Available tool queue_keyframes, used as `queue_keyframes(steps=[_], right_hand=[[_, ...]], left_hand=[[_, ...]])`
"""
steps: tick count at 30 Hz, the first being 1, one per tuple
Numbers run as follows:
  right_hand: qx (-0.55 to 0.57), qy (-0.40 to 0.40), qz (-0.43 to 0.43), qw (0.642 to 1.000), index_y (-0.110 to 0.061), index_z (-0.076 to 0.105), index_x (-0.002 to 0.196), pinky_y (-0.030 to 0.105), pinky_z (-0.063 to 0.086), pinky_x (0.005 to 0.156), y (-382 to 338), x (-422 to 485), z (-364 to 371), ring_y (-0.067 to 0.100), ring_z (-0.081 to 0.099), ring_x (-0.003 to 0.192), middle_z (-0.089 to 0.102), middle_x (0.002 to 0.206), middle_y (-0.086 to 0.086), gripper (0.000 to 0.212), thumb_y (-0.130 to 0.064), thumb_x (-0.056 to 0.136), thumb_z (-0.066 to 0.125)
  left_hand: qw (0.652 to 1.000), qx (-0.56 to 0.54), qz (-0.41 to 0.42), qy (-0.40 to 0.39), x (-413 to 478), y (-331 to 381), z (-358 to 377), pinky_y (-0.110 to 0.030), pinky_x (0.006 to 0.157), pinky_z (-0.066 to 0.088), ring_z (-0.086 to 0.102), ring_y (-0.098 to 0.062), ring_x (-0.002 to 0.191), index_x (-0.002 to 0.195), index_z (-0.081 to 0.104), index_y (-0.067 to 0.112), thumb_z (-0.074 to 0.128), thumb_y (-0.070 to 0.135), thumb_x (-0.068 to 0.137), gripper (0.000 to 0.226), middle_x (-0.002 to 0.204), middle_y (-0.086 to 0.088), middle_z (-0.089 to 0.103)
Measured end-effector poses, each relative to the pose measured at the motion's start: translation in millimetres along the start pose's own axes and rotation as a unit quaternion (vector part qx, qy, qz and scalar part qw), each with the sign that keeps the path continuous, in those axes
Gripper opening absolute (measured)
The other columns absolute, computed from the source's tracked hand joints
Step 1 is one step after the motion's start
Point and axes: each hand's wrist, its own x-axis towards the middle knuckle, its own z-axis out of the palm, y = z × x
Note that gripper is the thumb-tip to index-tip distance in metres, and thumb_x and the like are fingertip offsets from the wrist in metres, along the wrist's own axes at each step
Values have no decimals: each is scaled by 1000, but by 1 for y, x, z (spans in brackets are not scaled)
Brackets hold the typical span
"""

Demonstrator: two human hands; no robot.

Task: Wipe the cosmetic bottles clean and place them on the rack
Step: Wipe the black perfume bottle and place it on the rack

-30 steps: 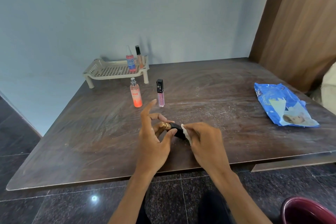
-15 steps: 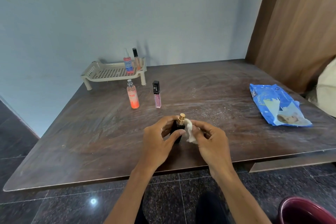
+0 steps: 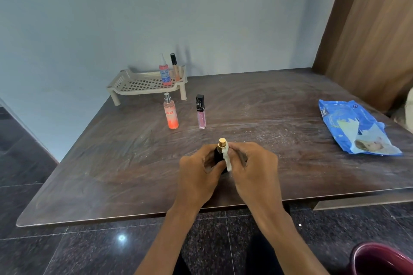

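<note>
Dark brown wooden surface (image 3: 134, 169), with a beige perforated plastic rack (image 3: 143, 83) at far left already carrying two bottles. An orange spray bottle (image 3: 171, 112) and a pink lip-gloss tube (image 3: 200, 112) stand nearer, seemingly unwiped. At the near edge, the left hand (image 3: 199, 176) has its grip closed round a black gold-capped bottle (image 3: 220, 152); the right hand (image 3: 252, 172) pinches a white wipe (image 3: 227, 159) against it. About half remains.

A black bottle (image 3: 218, 156) with a gold cap stands upright near the table's front edge, a white wipe (image 3: 227, 158) pressed against it, while an orange spray bottle (image 3: 171, 111) and pink lip gloss tube (image 3: 200, 112) stand before the beige rack (image 3: 143, 83) at the back-left corner, which holds a red spray bottle (image 3: 165, 71) and a slim tube (image 3: 174, 66).
</note>
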Motion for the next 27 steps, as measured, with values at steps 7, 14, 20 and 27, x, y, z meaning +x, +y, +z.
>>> queue_keyframes(steps=[7,14,20,27], right_hand=[[-67,-70,-6,995,-17,75,96,28,55,71,2,26,-5,7,64,74,73,82,-4,19,-14,95,57],[-119,-44,-53,991,-15,71,81,32,50,62,5,6,-2,11,58,67,65,73,-3,23,-20,97,55],[-130,-71,-58,987,-13,73,89,36,53,66,6,17,-1,16,61,71,67,81,1,13,-10,91,60],[-110,-57,-72,990,-15,74,94,26,51,68,7,15,-2,8,60,74,69,82,-4,20,-11,96,54]], left_hand=[[1000,-11,1,-11,0,-2,2,-13,90,54,71,3,97,120,72,19,80,13,83,38,107,13,75],[1000,-18,0,-20,-2,-3,4,-8,84,51,65,16,90,122,70,23,74,8,88,38,94,38,63],[999,-35,5,-21,-1,-4,5,-16,91,55,70,1,102,124,70,21,74,9,88,38,108,21,70],[999,-37,-10,-27,-2,-1,4,-14,85,55,67,8,92,123,70,25,74,11,89,37,96,33,66]])
